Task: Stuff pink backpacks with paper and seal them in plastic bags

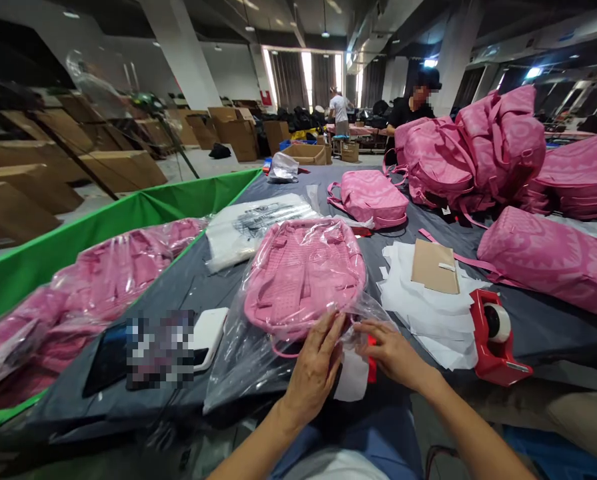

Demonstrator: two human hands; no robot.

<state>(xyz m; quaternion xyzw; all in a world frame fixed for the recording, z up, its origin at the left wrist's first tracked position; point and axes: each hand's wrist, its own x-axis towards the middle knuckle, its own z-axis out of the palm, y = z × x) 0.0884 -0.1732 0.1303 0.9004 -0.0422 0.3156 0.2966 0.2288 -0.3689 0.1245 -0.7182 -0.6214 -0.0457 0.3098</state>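
Note:
A pink backpack (303, 273) lies inside a clear plastic bag (238, 360) on the grey table (553, 327) in front of me. My left hand (315, 367) rests flat on the bag's open end, fingers stretched out over the plastic. My right hand (391, 350) pinches the bag's edge beside it, close to a red piece and a white slip (353, 377) under the plastic.
A red tape dispenser (495, 340) and a pile of white sheets with brown card (434, 267) lie to the right. Unbagged pink backpacks (478, 157) are heaped at the far right, and bagged ones (123, 267) fill a green bin (38, 263) on the left. A person in black (415, 100) stands behind the table.

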